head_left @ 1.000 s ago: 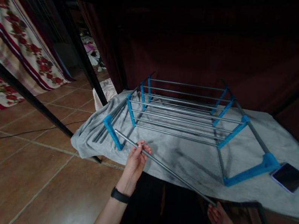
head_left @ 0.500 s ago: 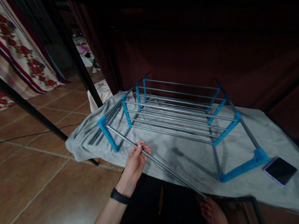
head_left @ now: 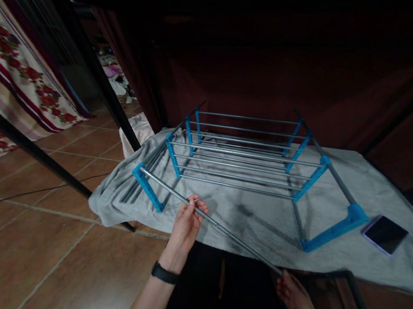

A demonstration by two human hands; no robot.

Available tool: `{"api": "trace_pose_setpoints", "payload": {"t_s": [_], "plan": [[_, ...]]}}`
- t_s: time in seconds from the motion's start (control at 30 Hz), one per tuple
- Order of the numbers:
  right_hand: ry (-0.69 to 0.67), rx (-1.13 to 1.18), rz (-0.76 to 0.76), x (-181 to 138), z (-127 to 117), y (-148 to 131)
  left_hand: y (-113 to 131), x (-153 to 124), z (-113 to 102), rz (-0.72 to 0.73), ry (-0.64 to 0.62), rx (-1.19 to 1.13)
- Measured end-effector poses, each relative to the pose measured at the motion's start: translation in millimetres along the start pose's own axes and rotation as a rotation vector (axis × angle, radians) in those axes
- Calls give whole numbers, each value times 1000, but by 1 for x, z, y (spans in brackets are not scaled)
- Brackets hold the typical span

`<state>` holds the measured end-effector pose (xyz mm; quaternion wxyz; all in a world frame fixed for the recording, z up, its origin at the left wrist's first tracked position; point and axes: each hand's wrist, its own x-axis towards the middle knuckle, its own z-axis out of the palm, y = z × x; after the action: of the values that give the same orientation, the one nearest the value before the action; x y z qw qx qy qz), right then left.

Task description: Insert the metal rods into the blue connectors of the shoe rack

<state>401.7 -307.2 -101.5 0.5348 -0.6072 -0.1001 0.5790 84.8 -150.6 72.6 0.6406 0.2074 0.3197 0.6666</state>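
A thin grey metal rod [head_left: 234, 237] slants across in front of me, held in both hands. My left hand [head_left: 187, 222], with a black band on its wrist, pinches it left of its middle. My right hand [head_left: 296, 296] grips its near right end. The rod's far left end meets the top of a blue plastic bracket [head_left: 149, 189] at the near left of a drying rack [head_left: 244, 167]. That rack has blue brackets and several metal rods across it. At its near right, another blue bracket [head_left: 334, 229] has no rod at its top.
The rack rests on a grey blanket [head_left: 258, 221]. A phone [head_left: 385, 234] lies at the right, and several loose rods [head_left: 140, 185] at the left. A black metal frame [head_left: 357, 306] stands low at the right. Black bars [head_left: 30, 143] and a flowered curtain [head_left: 27, 66] are at the left.
The rod has shifted slightly up and left, so its left end now meets the near left bracket. My right hand has moved a little left with it. Both hands keep their hold.
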Motion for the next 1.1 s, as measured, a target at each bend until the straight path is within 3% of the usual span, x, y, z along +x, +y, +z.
{"api": "trace_pose_setpoints", "payload": {"t_s": [0.27,0.67,1.1], "plan": [[10,-125,25,-8,16,-5,-15,-8,11,-51,-30,6],[-87,-333,-8,-23,32,-18,-25,-15,16,-77,-30,12],[-79,-61,-33,-38,38,-23,-16,-15,16,-54,-27,-13]]}}
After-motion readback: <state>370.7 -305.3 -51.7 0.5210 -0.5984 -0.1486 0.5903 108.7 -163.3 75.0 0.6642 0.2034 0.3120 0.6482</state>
